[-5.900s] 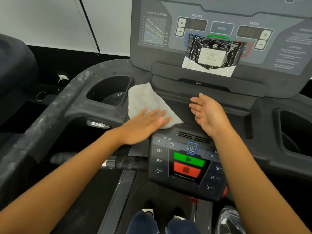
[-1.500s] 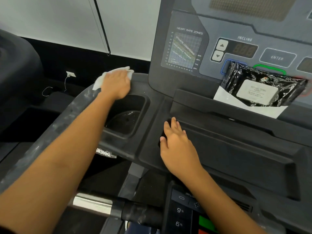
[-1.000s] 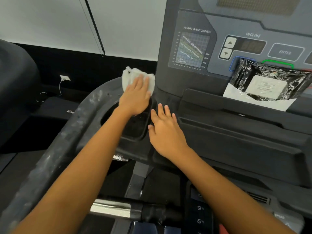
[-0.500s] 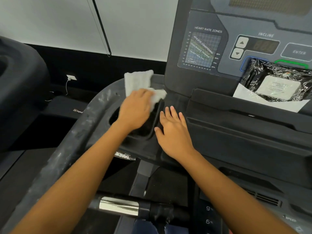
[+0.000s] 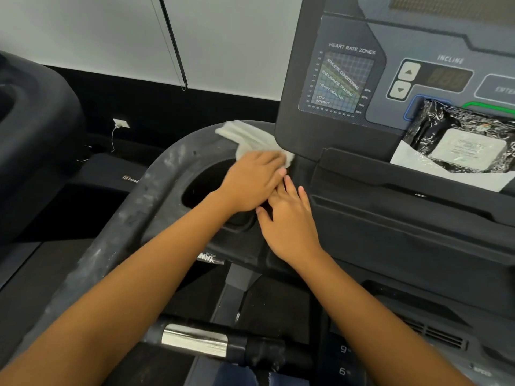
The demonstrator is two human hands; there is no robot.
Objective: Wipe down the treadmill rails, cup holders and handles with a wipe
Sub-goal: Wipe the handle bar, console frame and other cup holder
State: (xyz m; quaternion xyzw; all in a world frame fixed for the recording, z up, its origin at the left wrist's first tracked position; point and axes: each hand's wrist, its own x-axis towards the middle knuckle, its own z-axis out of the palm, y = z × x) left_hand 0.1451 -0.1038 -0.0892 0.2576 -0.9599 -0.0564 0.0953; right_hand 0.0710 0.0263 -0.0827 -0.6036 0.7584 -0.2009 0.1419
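Observation:
My left hand (image 5: 252, 181) presses a white wipe (image 5: 245, 136) onto the far right rim of the left cup holder (image 5: 200, 188), close under the console's lower left corner. Most of the wipe sticks out beyond my fingers toward the dusty grey left rail (image 5: 133, 218). My right hand (image 5: 289, 224) lies flat, fingers apart, on the dark ledge just right of the cup holder, its fingertips touching my left hand. A handle with a silver sensor band (image 5: 195, 342) crosses below my arms.
The console (image 5: 342, 79) rises at the upper right, with a black pack of wipes (image 5: 465, 140) leaning on its shelf. Number keys (image 5: 344, 360) show at the bottom right. Another dark machine (image 5: 33, 129) stands at the left, a white wall behind.
My left hand has carried the wipe from the rail's top, along the cup holder's far rim, to its right edge by the console. My right hand has shifted left up against it.

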